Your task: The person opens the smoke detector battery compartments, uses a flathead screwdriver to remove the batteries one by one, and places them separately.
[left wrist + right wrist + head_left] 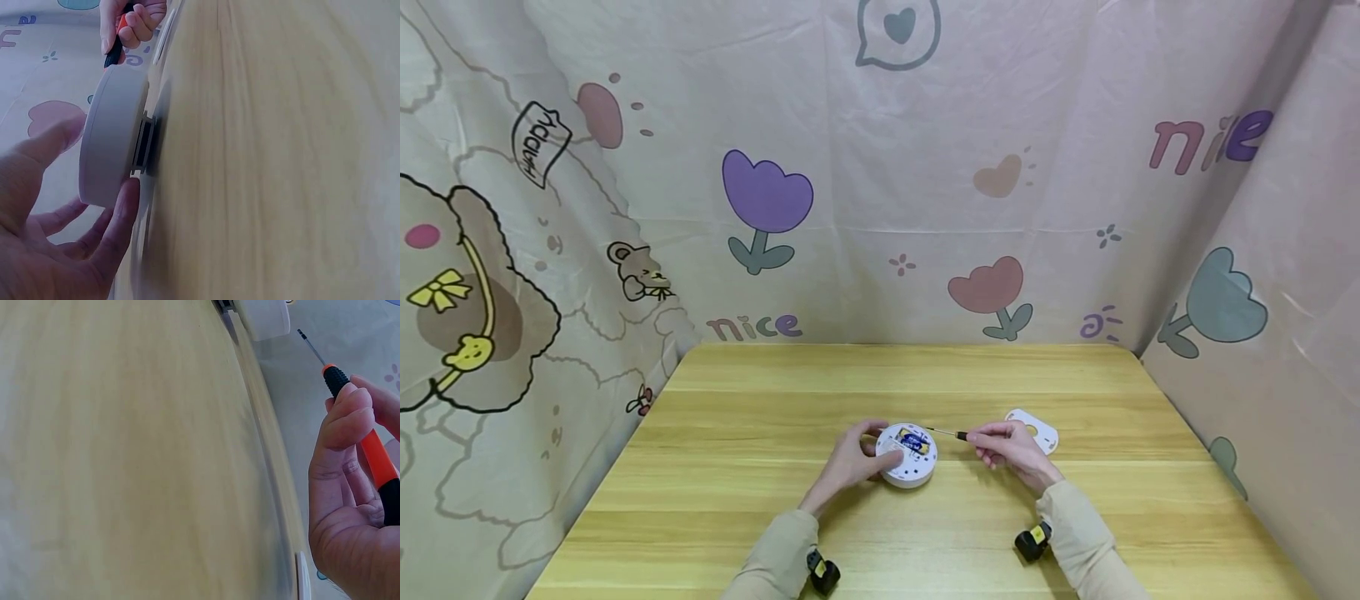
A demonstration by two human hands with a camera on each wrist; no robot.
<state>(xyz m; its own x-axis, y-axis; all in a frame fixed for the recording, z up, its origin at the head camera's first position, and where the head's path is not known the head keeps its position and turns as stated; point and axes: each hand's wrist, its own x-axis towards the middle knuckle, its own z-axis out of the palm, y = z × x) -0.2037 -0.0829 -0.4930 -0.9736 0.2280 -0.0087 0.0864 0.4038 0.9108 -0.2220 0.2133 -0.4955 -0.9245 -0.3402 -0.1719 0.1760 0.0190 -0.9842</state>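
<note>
A round white device (910, 477) is held by its left edge in my left hand (848, 460), thumb on the top face and fingers under and around the side. On its upturned face shows a blue and yellow battery (914, 441) in a recess. In the left wrist view the device's thick side (112, 134) is seen, with a small bracket-like part (144, 144) underneath, close over the table. My right hand (1013, 447) pinches an orange and black screwdriver (377, 457). Its thin metal shaft points left, the tip near the device's upper right edge.
A white flat plate (1051, 439) with rounded ends and a hole lies on the wooden table (775, 417), partly behind my right hand. Patterned cloth (880, 167) hangs behind the table and along both sides. Black cameras (1032, 543) are strapped at both wrists.
</note>
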